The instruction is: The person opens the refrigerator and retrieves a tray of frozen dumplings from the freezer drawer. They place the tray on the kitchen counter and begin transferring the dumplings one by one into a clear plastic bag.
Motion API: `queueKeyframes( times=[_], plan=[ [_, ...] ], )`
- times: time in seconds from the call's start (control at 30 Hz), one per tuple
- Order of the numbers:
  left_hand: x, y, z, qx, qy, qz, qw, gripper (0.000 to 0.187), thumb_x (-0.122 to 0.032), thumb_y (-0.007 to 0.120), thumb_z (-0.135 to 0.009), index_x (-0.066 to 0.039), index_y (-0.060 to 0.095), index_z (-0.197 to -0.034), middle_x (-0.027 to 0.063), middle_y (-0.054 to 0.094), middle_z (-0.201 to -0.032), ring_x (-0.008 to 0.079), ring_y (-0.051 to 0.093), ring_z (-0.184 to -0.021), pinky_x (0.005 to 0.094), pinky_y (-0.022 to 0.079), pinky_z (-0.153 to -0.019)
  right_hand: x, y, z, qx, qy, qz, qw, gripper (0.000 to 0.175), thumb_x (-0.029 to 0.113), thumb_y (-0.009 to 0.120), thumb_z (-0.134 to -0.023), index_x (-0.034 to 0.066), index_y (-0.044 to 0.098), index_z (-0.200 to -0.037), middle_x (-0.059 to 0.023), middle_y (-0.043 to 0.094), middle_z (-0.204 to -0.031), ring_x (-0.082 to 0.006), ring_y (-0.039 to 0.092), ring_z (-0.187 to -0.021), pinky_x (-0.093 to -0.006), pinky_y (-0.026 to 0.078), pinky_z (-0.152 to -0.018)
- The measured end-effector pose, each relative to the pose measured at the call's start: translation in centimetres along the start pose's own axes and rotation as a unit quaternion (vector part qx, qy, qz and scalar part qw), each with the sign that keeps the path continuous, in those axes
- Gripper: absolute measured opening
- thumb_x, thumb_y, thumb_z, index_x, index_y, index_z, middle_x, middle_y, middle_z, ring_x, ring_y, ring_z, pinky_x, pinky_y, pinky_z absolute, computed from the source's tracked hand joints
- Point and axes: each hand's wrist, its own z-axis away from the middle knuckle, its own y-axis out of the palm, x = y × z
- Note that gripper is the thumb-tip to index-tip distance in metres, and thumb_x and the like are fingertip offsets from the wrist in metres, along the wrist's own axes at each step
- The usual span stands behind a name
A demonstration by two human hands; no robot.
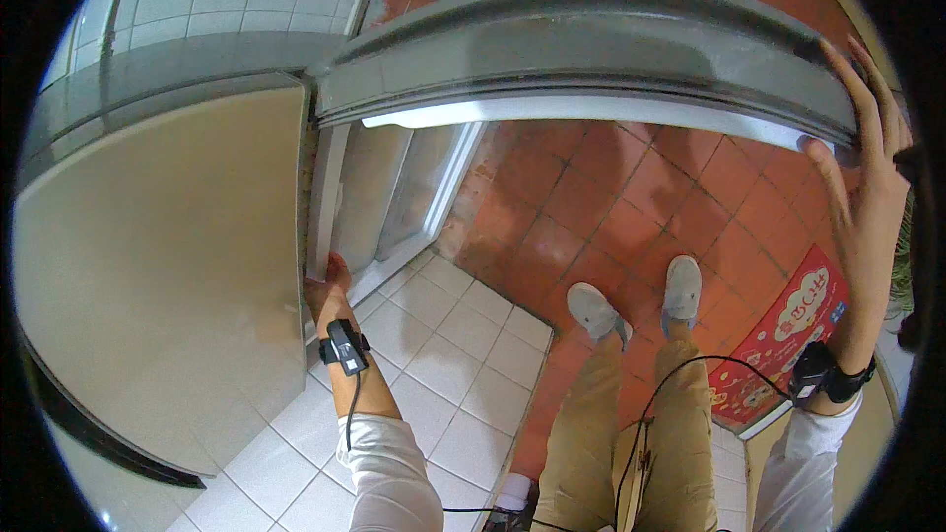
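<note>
A wide grey metal rail [576, 48] spans the upper part of the head view and looks bowed by the lens. A bright white strip [562, 109] runs along its lower side. My right hand [872, 151] grips the rail's right end, thumb on the near side and fingers over the far side. At the left, my left hand [332, 282] is around the lower visible part of a narrow metal upright [327, 196]; some fingers are hidden. Beside that hand stands a large glossy beige panel [170, 266]. Both wrists wear black strapped devices with cables.
Metal-framed glass panels [425, 177] stand behind the upright. White floor tiles [443, 340] meet red-brown tiles [562, 214] at an edge left of my feet. A red printed board [783, 340] leans or lies at the right. A black cable [684, 360] crosses my legs.
</note>
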Motion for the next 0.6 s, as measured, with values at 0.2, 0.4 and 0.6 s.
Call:
queueKeyframes(
  times=[0.2,0.4,0.6],
  plan=[
    [1.7,-0.9,0.4,0.121,0.043,-0.073,0.989,0.036,-0.036,0.068,-0.089,-0.012,0.059,-0.114,0.0046,0.065,-0.103,0.0184,0.063,-0.088,0.0292,0.057,-0.069,0.0,-0.1,-0.5,-0.003,0.009,0.010,1.000,0.058,0.033,0.067,-0.086,0.0238,0.050,-0.141,-0.0051,0.046,-0.146,-0.0270,0.042,-0.134,-0.0420,0.029,-0.112],
    [6.3,-8.2,8.7,0.214,-0.016,-0.056,0.975,0.022,-0.023,0.061,-0.093,-0.006,0.059,-0.107,0.0046,0.064,-0.103,0.0144,0.062,-0.090,0.0250,0.056,-0.069,-0.2,0.4,-0.7,-0.017,0.015,0.025,0.999,0.057,0.037,0.066,-0.086,0.0259,0.050,-0.140,-0.0035,0.046,-0.145,-0.0255,0.043,-0.133,-0.0426,0.027,-0.111],
    [7.4,-9.7,13.2,0.136,-0.058,-0.067,0.987,0.024,-0.017,0.069,-0.087,-0.004,0.061,-0.105,0.0027,0.067,-0.098,0.0126,0.065,-0.083,0.0226,0.056,-0.069,-0.4,0.1,-1.1,-0.001,0.007,0.057,0.998,0.059,0.036,0.066,-0.087,0.0268,0.047,-0.142,-0.0037,0.044,-0.146,-0.0260,0.041,-0.134,-0.0448,0.026,-0.112]
  ],
)
